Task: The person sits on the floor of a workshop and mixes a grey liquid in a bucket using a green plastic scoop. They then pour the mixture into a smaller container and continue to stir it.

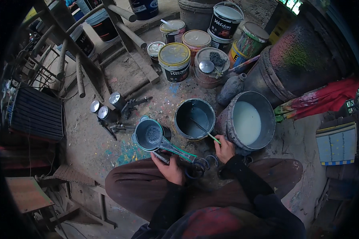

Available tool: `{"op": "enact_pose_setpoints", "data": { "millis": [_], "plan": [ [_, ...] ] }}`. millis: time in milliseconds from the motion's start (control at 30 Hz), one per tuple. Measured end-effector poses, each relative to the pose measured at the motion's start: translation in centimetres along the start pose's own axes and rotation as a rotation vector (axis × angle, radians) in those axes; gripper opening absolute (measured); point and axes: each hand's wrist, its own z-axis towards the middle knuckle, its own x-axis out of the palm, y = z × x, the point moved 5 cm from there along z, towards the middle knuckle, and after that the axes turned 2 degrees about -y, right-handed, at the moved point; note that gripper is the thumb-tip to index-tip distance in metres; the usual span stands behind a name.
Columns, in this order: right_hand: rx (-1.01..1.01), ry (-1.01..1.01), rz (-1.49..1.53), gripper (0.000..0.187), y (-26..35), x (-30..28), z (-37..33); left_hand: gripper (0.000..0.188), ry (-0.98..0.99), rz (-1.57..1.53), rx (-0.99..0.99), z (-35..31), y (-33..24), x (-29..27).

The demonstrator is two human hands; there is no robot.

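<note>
My right hand (225,149) is closed around a thin stirring stick (205,130) with a green end. The stick's far part dips into dark grey liquid in a round bucket (214,115). My left hand (170,170) is closed on the grey handle of what looks like a spray gun (161,156), mostly hidden by my fingers and the strainer. A dark strainer (152,134) with a green rim sits above that hand, its long handle slanting toward my lap. Bubbly residue shows on its mesh. A coiled dark hose (203,163) lies between my hands.
A large bucket of milky liquid (246,123) stands to the right, beside a dark bottle (232,87). Several spray guns with silver-lidded cups (103,112) rest at left. Lidded paint tubs (174,59) crowd the far side. A red cloth (327,97) hangs at right.
</note>
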Motion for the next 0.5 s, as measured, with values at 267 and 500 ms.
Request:
{"op": "enact_pose_setpoints", "data": {
  "millis": [267,500],
  "plan": [
    [0.04,0.002,0.021,0.015,-0.9,0.5,-0.1,0.067,0.024,0.006,0.046,0.4,0.6,-0.3],
    [0.055,0.029,0.041,0.015,-0.4,0.2,0.0,0.076,0.024,-0.038,-0.018,0.1,0.0,0.1]
  ]
}}
